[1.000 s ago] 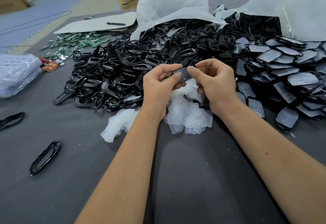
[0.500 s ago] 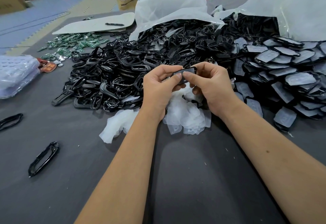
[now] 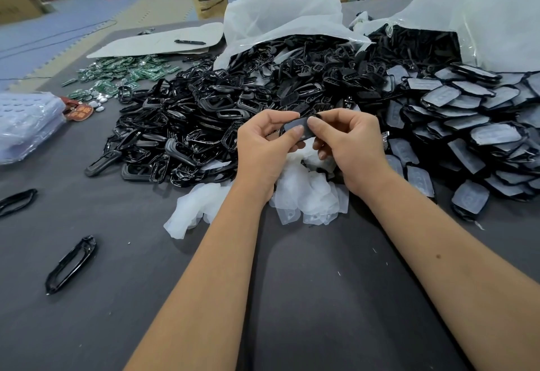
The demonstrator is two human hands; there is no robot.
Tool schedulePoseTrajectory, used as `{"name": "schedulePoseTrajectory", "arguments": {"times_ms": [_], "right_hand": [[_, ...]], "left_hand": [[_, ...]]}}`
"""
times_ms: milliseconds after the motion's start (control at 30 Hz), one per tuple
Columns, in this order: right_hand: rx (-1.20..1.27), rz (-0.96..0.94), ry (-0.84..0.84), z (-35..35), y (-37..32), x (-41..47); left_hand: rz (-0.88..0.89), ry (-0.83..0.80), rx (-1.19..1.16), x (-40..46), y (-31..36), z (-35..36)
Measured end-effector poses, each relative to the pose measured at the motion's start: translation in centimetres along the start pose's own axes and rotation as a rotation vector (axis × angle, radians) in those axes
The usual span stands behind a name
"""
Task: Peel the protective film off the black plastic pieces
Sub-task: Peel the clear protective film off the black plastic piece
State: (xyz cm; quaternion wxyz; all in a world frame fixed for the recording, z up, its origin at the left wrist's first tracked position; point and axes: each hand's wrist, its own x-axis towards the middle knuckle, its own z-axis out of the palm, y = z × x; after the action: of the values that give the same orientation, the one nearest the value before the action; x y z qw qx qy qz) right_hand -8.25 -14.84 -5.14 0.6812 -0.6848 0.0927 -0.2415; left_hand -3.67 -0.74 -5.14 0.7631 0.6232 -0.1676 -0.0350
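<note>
Two hands up over the dark grey felt-covered desk (image 3: 292, 297), both on one small flat black plastic piece (image 3: 295, 128). I see the left hand (image 3: 263, 148) pinching it, thumb on its near face, fingers curled behind. Right hand (image 3: 347, 145) pinches its right end with thumb and forefinger, other fingers loosely curled. Piece is held above the heap of crumpled white peeled film (image 3: 304, 192), which lies on the desk just under the hands. Near left: two loose glossy black frame pieces (image 3: 71, 264). Behind the hands: big pile of black plastic frames (image 3: 204, 116) spilling from a white plastic bag (image 3: 277, 17). Right: stack of flat black pieces with greyish film on top (image 3: 467, 125). Far left: scattered green circuit boards (image 3: 128, 71), a clear bubble-wrap bundle (image 3: 26, 125).
</note>
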Motion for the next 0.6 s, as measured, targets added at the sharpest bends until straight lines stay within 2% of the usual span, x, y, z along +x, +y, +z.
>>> {"name": "schedulePoseTrajectory", "arguments": {"times_ms": [267, 467, 600], "right_hand": [[-0.108, -0.072, 0.033, 0.53, 0.20, -0.19], [-0.074, -0.074, -0.008, 0.69, -0.15, -0.37], [-0.140, -0.143, 0.100, 0.64, -0.26, -0.60]], "left_hand": [[-0.007, 0.046, 0.040, 0.02, 0.00, 0.09], [-0.016, 0.077, 0.055, 0.10, -0.03, 0.06], [-0.026, 0.085, 0.047, 0.18, -0.06, 0.10]]}}
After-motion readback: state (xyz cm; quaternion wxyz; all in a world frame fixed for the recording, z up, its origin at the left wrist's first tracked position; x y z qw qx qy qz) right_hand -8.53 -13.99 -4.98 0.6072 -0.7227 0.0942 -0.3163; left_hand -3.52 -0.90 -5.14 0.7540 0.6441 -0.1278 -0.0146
